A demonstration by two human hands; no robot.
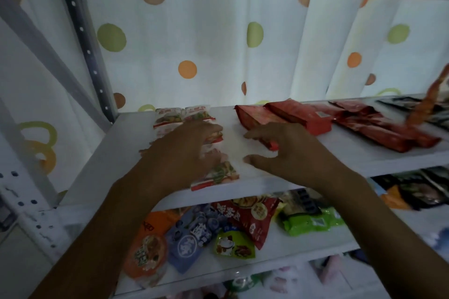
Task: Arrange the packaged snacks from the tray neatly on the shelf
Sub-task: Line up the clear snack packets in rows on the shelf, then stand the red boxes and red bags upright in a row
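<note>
On the white shelf board (121, 153) lies a row of white snack packets with red edges (177, 116), running from back to front. My left hand (182, 153) lies flat on the middle of that row, fingers spread. My right hand (289, 153) hovers just right of it, fingers apart, its fingertips touching the near end of a red packet (252, 116). More red packets (379, 126) lie side by side further right. No tray is in view.
The lower shelf (303, 250) holds mixed packets: orange (145, 250), blue (192, 238), red (252, 216) and green (308, 221). Dark packets (413, 104) lie at the far right of the upper shelf. A spotted curtain (206, 43) hangs behind, and a grey upright post (82, 31) stands at left.
</note>
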